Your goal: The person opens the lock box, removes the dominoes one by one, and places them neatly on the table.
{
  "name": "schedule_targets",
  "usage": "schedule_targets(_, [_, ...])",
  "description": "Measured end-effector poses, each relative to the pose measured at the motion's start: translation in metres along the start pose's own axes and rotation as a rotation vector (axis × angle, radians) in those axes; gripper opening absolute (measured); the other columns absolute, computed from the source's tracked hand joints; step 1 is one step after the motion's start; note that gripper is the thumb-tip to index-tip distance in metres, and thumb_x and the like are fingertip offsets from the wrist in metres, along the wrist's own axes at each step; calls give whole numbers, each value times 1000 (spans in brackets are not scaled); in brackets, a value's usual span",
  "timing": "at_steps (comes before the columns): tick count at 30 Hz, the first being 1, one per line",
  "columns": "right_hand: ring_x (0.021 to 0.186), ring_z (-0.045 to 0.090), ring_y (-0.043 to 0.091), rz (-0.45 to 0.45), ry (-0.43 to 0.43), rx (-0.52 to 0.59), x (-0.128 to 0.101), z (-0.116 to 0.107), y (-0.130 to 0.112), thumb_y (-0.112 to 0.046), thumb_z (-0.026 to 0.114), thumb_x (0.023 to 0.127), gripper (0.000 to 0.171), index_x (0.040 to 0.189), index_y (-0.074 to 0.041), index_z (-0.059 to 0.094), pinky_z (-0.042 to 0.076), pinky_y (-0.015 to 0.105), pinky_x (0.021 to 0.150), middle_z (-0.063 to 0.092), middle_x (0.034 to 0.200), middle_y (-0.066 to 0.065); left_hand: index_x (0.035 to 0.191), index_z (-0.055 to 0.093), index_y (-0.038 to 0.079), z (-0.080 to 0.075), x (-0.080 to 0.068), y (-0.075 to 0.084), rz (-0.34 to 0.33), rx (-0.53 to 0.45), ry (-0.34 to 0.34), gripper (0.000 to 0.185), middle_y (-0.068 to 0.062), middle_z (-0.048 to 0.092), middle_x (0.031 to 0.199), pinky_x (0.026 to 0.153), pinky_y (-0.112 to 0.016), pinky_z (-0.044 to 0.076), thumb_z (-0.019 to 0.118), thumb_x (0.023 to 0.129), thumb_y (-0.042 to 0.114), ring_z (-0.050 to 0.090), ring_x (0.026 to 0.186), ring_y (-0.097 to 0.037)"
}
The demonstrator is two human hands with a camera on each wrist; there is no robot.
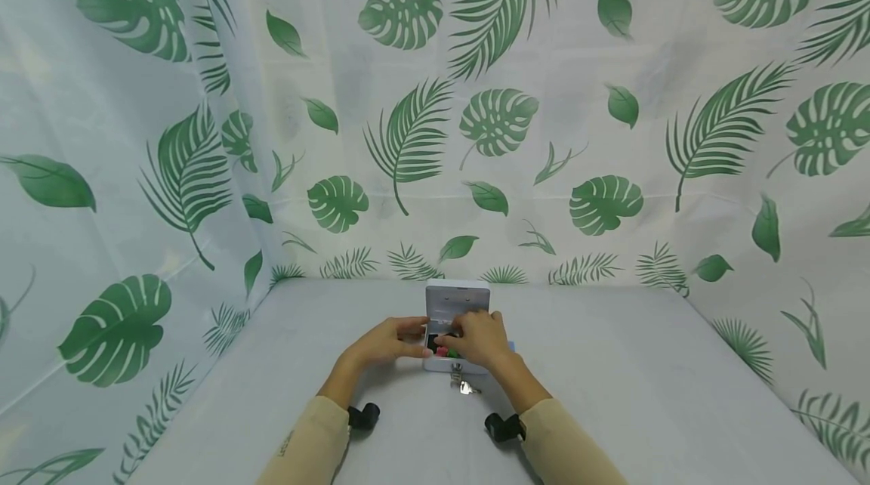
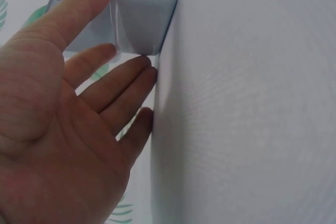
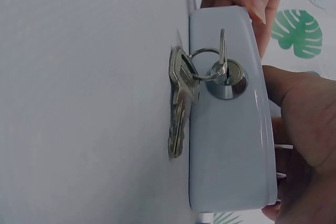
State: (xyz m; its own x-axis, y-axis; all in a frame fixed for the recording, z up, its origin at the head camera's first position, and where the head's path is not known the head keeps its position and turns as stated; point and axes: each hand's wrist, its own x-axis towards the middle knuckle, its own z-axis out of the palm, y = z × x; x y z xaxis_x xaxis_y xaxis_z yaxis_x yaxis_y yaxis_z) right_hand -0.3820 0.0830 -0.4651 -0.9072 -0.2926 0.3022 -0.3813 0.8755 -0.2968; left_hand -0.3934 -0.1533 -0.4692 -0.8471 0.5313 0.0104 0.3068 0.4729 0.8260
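On the surface (image 1: 612,394), the left hand (image 1: 384,344) rests flat-fingered at nine o'clock of the open grey box (image 1: 457,304), while the right hand (image 1: 479,338) reaches inside, its fingers' grasp hidden; keys (image 3: 181,100) hang at six o'clock.

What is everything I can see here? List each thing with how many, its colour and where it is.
Small metal lock box: one, pale grey-blue, lid raised, middle of the table.
Key in the front lock: one, silver, on a ring with spare keys hanging to the table.
Small items inside the box: number unclear, red, green and black.
Table cover: one, plain light grey.
Leaf-print curtain: white with green leaves, behind and at both sides.
Left hand: fingers straight against the box's left side.
Right hand: over the open box; grip unclear.
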Motion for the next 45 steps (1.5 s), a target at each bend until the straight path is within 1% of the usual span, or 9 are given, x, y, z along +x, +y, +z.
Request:
schedule_targets(9, [71,49,17,24,21,-17,-2,1,-2,-56,79,87,39,75,-19,72,36,46,78,58,63,-9,156,49,11,0,1,-1,-2,-12,5,80,-16,60,149,117,-59,40,84,89,37,58,138,-35])
schedule_targets(17, [75,55,17,37,9,-35,-2,5,-2,-58,79,86,41,84,-17,80,37,46,79,70,74,-7,156,49,11,0,1,0,1,-32,4,78,-18,60,149,117,-62,38,84,89,33,56,139,-37])
schedule_targets(24, [69,52,15,49,5,-33,0,9,-1,-57,78,87,40,73,-20,75,35,46,78,64,65,-10,155,49,11,0,1,0,4,-31,4,78,-18,60,148,118,-62,37,84,89,33,57,139,-36])
schedule_targets(27, [68,50,15,52,3,-39,1,10,0,-58,78,87,41,72,-20,74,34,46,78,61,63,-10,155,49,11,1,1,-1,7,-28,4,78,-18,60,149,117,-62,38,84,89,32,57,139,-37])
schedule_targets(31, [69,50,16,59,3,-37,2,11,0,-56,80,86,39,75,-19,76,34,46,79,62,64,-9,156,49,12,0,2,-2,0,-20,4,78,-16,60,149,118,-60,39,84,89,35,57,140,-35])
schedule_targets(37, [72,56,17,69,-3,-35,2,11,0,-53,82,85,36,80,-17,79,35,49,82,70,71,-7,155,50,13,-1,2,-3,12,-1,1,79,-14,61,148,117,-58,42,84,89,37,59,137,-33])
schedule_targets(39, [70,55,16,67,-3,-34,1,11,-1,-53,82,84,37,76,-17,76,35,49,81,69,68,-7,155,50,13,-1,1,-2,14,3,1,79,-15,62,147,117,-57,42,84,88,38,60,136,-32])
schedule_targets(43, [65,48,16,76,-7,-47,1,11,-3,-58,80,85,47,62,-20,63,33,47,80,54,57,-8,155,50,14,-2,1,-2,11,3,-1,79,-15,62,146,117,-57,42,84,88,39,60,136,-32])
schedule_targets(45, [63,46,16,82,1,-57,1,11,-4,-60,79,85,51,59,-21,58,32,47,80,50,54,-8,155,50,13,-2,1,-2,19,4,-2,80,-15,62,146,116,-58,42,84,88,39,60,136,-33])
